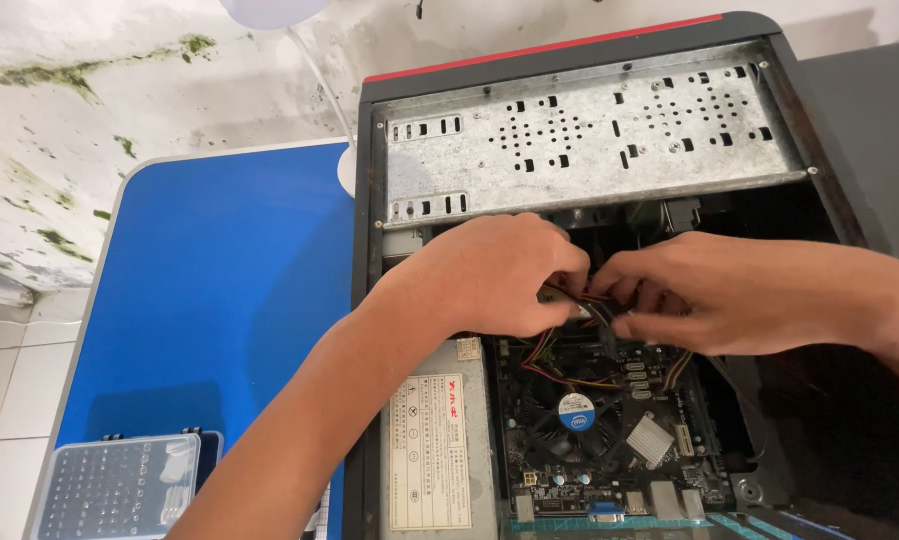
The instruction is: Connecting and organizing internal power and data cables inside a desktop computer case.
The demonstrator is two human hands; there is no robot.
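Both hands pinch wires inside the open black metal computer case point(374, 180).
Left hand point(494, 275) and right hand point(714, 295) grip the red-yellow-black wire bundle point(579, 300), above the grey power supply's white rectangular label point(429, 450).

A bundle of thin red, yellow and black wires point(581, 300) sits pinched between the left hand point(494, 275) and right hand point(694, 295) inside an open computer case. More of the wires trail down over the black motherboard.

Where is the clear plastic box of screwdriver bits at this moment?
In the head view, the clear bit box lies at the bottom left on the blue table, left of the open computer case and the left forearm.
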